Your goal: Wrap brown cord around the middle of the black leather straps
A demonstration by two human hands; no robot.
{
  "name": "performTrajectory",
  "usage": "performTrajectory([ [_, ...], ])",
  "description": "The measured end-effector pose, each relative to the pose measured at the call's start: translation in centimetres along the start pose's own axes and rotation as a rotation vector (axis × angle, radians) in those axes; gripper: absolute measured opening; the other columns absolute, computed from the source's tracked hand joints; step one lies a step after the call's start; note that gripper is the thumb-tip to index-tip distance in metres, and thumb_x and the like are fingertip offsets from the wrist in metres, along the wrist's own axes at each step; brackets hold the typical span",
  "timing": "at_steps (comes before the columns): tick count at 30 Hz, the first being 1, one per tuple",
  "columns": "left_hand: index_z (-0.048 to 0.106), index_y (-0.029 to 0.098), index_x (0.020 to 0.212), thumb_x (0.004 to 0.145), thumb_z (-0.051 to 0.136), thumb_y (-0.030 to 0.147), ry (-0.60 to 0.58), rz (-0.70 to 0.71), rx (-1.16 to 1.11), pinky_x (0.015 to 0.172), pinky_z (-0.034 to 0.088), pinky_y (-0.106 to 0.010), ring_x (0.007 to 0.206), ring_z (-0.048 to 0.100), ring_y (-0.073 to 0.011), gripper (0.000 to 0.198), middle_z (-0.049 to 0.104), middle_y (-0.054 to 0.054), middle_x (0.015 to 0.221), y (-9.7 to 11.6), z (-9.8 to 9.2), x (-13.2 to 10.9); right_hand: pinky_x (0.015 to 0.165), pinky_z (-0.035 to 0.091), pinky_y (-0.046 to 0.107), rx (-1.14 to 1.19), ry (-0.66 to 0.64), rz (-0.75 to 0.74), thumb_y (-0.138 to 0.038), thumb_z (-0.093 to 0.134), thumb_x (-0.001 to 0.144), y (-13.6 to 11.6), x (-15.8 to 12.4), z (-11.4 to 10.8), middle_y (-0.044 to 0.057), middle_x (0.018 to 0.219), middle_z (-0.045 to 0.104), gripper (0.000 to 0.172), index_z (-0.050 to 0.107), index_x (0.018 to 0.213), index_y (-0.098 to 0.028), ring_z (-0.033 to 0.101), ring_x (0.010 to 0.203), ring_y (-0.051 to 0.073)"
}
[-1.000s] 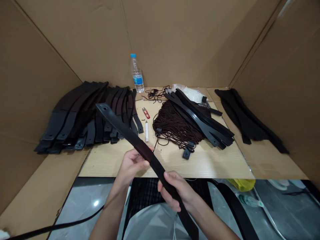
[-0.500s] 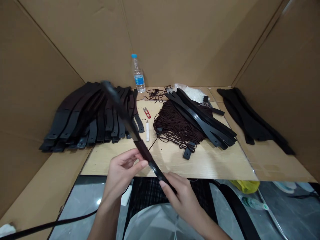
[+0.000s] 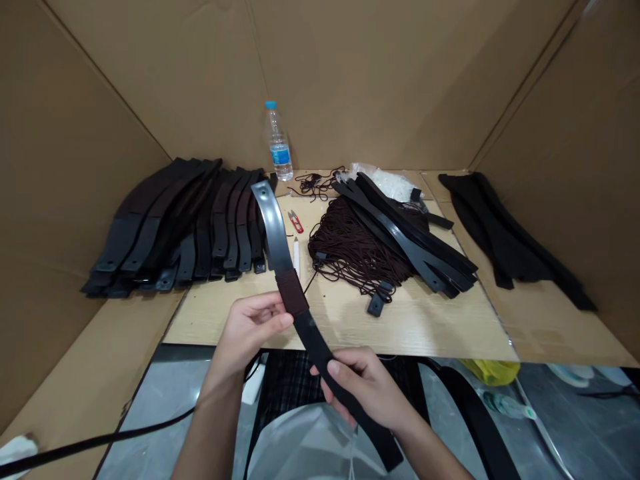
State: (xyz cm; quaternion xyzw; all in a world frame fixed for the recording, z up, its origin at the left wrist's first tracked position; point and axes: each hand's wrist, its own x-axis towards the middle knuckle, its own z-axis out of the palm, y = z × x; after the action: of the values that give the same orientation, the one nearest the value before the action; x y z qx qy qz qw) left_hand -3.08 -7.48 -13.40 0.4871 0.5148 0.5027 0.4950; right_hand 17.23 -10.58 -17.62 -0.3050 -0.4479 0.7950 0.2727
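Between my hands is a curved black strip with a hole near its upper end and a band of dark brown cord wound round its middle. My left hand pinches the strip's edge at the lower end of the wound band. Lower down, my right hand grips the black part, thumb on top and fingers beneath. A thread of cord runs from the band towards a heap of dark brown cord on the board. Past the strip lie red-handled thread snips and a white pen-like stick, partly covered.
Many similar cord-wrapped strips are piled at the left. Several bare black strips rest across the cord heap, and more dark pieces lie at the right. A water bottle stands by the cardboard back wall, near a clear plastic bag.
The strip has been turned from edge-on to show its broad face, and its upper end has swung right. My right hand has shifted its hold along the lower part.
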Motion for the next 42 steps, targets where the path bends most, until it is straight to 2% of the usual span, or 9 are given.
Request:
performTrajectory([
  [5, 0.077, 0.015, 0.066, 0.058, 0.085, 0.031, 0.021, 0.006, 0.052, 0.046, 0.040, -0.019, 0.050, 0.049, -0.0105, 0.020, 0.062, -0.002, 0.055, 0.4, -0.7, 0.2, 0.036, 0.031, 0.017, -0.039, 0.008, -0.020, -0.059, 0.058, 0.086, -0.1, 0.0, -0.3, -0.005, 0.047, 0.049, 0.049, 0.063, 0.076, -0.012, 0.041, 0.034, 0.004],
  [9, 0.080, 0.016, 0.073, 0.059, 0.087, 0.037, -0.019, -0.003, -0.015, 0.051, 0.046, -0.020, 0.055, 0.056, -0.0131, 0.026, 0.068, -0.004, 0.061, 0.1, -0.7, 0.3, 0.033, 0.031, 0.016, 0.083, -0.040, 0.023, -0.058, 0.063, 0.083, -0.2, -0.1, -0.3, -0.003, 0.053, 0.055, 0.048, 0.066, 0.083, -0.011, 0.042, 0.034, 0.004],
  [17, 0.079, 0.017, 0.071, 0.039, 0.090, 0.057, 0.004, -0.039, -0.248, 0.051, 0.049, -0.021, 0.056, 0.061, -0.0155, 0.053, 0.070, -0.006, 0.062, -1.0, 0.3, -0.3, 0.026, 0.029, 0.018, 0.342, -0.300, 0.150, -0.064, 0.064, 0.078, 0.8, 0.4, -0.6, -0.002, 0.051, 0.055, 0.055, 0.066, 0.080, -0.009, 0.042, 0.030, 0.007],
  [19, 0.078, 0.016, 0.070, 0.038, 0.092, 0.054, 0.084, -0.015, -0.211, 0.052, 0.050, -0.020, 0.058, 0.061, -0.0151, 0.051, 0.070, -0.006, 0.063, -0.6, 0.2, -0.8, 0.030, 0.032, 0.018, 0.223, -0.243, 0.076, -0.063, 0.068, 0.075, 0.6, 0.4, -0.7, -0.001, 0.058, 0.057, 0.054, 0.065, 0.087, -0.011, 0.045, 0.035, 0.007],
  [24, 0.078, 0.016, 0.070, 0.055, 0.090, 0.038, 0.211, 0.029, -0.081, 0.052, 0.046, -0.015, 0.055, 0.056, -0.0099, 0.029, 0.067, -0.002, 0.059, 0.9, 0.0, -2.5, 0.060, 0.046, 0.021, -0.482, 0.227, -0.337, -0.034, 0.075, 0.076, -0.8, -0.5, -0.2, 0.001, 0.079, 0.064, 0.028, 0.063, 0.093, -0.017, 0.059, 0.069, 0.011],
  [29, 0.080, 0.019, 0.077, 0.055, 0.089, 0.029, 0.242, 0.025, -0.078, 0.049, 0.043, -0.012, 0.051, 0.052, -0.0066, 0.026, 0.066, 0.000, 0.057, 1.1, -0.1, -2.9, 0.071, 0.049, 0.024, -0.828, 0.273, -0.591, -0.027, 0.050, 0.095, -0.8, -1.5, 0.6, 0.007, 0.091, 0.070, 0.021, 0.061, 0.109, -0.015, 0.064, 0.081, 0.015],
  [35, 0.081, 0.020, 0.071, 0.051, 0.091, 0.037, 0.198, -0.057, -0.214, 0.057, 0.052, -0.015, 0.060, 0.064, -0.0119, 0.028, 0.075, -0.005, 0.068, 0.6, 0.4, -1.9, 0.047, 0.038, 0.020, -0.384, 0.142, -0.267, -0.047, 0.034, 0.101, -0.1, -1.4, 1.3, -0.003, 0.055, 0.050, 0.046, 0.061, 0.084, -0.014, 0.045, 0.043, 0.007],
  [38, 0.081, 0.021, 0.074, 0.046, 0.093, 0.040, 0.138, -0.085, -0.294, 0.053, 0.052, -0.015, 0.058, 0.066, -0.0127, 0.036, 0.076, -0.006, 0.072, 0.3, 0.4, -1.6, 0.033, 0.029, 0.017, 0.068, 0.021, -0.049, -0.065, 0.043, 0.092, 0.4, -1.1, 1.4, -0.005, 0.055, 0.047, 0.055, 0.060, 0.087, -0.013, 0.036, 0.034, 0.004],
  [42, 0.081, 0.021, 0.076, 0.040, 0.094, 0.044, 0.071, -0.100, -0.358, 0.053, 0.053, -0.017, 0.058, 0.067, -0.0141, 0.045, 0.075, -0.006, 0.067, -0.1, 0.3, -1.4, 0.026, 0.032, 0.018, 0.424, -0.133, 0.140, -0.068, 0.054, 0.083, 0.9, -0.4, 1.0, -0.005, 0.051, 0.048, 0.058, 0.061, 0.083, -0.011, 0.034, 0.030, 0.004],
])
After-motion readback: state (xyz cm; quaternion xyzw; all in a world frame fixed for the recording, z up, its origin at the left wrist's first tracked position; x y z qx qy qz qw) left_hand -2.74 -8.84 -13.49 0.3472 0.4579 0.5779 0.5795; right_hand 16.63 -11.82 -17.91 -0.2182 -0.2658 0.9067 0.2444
